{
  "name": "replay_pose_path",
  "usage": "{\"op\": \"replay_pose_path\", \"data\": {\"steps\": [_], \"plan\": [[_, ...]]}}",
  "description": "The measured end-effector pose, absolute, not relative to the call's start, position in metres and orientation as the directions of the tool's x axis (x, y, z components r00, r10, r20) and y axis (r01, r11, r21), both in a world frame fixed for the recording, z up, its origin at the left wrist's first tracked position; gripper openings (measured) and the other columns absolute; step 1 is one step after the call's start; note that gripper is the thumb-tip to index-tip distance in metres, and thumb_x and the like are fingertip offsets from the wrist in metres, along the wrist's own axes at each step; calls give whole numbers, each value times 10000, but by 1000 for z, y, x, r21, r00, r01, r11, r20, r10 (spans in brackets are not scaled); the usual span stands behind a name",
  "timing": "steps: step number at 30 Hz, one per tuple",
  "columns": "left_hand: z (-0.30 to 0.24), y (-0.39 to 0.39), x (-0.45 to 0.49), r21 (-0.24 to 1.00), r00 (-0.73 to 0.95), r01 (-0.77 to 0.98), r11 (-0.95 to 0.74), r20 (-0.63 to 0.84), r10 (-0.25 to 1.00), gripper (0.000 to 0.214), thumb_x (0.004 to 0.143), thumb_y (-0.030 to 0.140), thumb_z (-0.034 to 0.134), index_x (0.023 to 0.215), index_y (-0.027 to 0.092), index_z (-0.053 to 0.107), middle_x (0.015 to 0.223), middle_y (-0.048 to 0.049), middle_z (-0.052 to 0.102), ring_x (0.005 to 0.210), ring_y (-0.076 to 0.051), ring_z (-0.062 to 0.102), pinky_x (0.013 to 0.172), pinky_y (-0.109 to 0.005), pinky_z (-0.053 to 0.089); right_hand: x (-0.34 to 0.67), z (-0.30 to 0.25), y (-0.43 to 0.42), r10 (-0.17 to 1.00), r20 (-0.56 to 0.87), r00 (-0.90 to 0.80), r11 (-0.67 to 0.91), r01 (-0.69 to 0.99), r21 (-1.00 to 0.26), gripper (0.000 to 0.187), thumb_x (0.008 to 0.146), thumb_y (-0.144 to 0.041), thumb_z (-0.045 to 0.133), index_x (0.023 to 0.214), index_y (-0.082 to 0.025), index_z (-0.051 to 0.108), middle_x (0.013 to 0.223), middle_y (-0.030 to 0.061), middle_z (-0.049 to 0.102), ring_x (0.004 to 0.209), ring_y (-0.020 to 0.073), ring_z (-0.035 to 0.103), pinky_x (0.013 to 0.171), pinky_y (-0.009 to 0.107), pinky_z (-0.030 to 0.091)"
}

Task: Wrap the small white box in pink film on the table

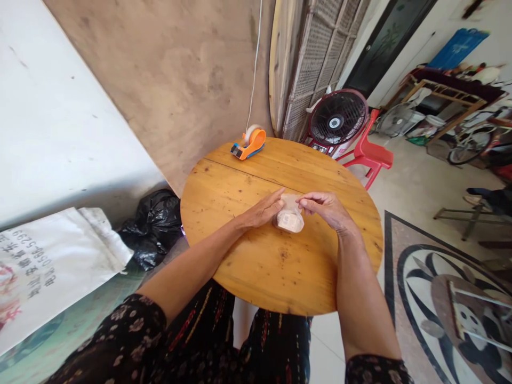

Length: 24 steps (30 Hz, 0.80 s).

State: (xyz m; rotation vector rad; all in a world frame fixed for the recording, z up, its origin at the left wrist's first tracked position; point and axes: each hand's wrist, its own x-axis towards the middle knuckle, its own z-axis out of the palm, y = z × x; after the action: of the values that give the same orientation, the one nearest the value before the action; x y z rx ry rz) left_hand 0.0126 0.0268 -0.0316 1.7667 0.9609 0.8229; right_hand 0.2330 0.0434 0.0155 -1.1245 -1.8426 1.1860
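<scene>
A small pale parcel [288, 219], wrapped in clear film with a printed label on its near face, lies near the middle of the round wooden table [256, 272]. My left hand [262, 209] rests against its left side with the fingers stretched over the top. My right hand [326, 207] is on its right side, fingers curled and pinching the film at the parcel's upper edge. An orange tape dispenser [249, 143] with a roll of tape sits at the table's far edge, well away from both hands.
A black floor fan [337, 121] and a red plastic chair [370, 154] stand behind the table on the right. A black rubbish bag [154, 226] and a white printed sack [48, 261] lie on the left. Plywood leans against the wall behind.
</scene>
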Motion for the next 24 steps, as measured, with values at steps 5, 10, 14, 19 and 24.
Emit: {"op": "replay_pose_path", "data": {"steps": [5, 10, 14, 19, 24], "plan": [[-32, 27, 13, 927, 492, 239, -288, 140, 859, 688, 953, 519, 343, 1493, 113, 211, 1540, -146, 286, 1429, -263, 263, 1173, -439, 206, 223, 8, 47, 922, 148, -359, 261, 292, -920, 272, 727, -416, 701, 889, -200, 737, 714, 3, 670, 555, 107, 518, 557, 267, 439], [-36, 30, 13, 919, 495, 220, -327, 183, 849, 645, 957, 520, 331, 1481, 151, 253, 1546, -121, 282, 1438, -259, 243, 1180, -450, 188, 217, -10, 54, 905, 172, -390, 291, 269, -918, 349, 756, -395, 642, 1043, -202, 691, 668, -32, 599, 524, 93, 465, 503, 238, 375], [-38, 31, 13, 908, 506, 211, -361, 215, 835, 642, 965, 512, 312, 1489, 150, 230, 1558, -116, 252, 1443, -239, 231, 1188, -428, 180, 213, -18, 56, 896, 150, -417, 310, 347, -885, 466, 797, -365, 575, 1229, -193, 604, 547, -82, 441, 469, 83, 357, 454, 219, 287], [-39, 31, 14, 901, 503, 215, -376, 228, 834, 638, 956, 536, 318, 1478, 171, 277, 1541, -107, 298, 1429, -267, 264, 1184, -444, 195, 213, -24, 61, 908, 169, -385, 346, 457, -819, 417, 798, -346, 555, 1168, -176, 643, 549, -65, 447, 488, 89, 375, 477, 222, 308], [-42, 31, 14, 925, 484, 231, -302, 160, 860, 673, 954, 545, 323, 1498, 161, 222, 1519, -129, 337, 1425, -274, 274, 1182, -459, 192, 216, -33, 65, 925, 156, -345, 317, 482, -817, 316, 784, -391, 567, 995, -192, 692, 617, -20, 567, 528, 116, 467, 509, 239, 367]]}}
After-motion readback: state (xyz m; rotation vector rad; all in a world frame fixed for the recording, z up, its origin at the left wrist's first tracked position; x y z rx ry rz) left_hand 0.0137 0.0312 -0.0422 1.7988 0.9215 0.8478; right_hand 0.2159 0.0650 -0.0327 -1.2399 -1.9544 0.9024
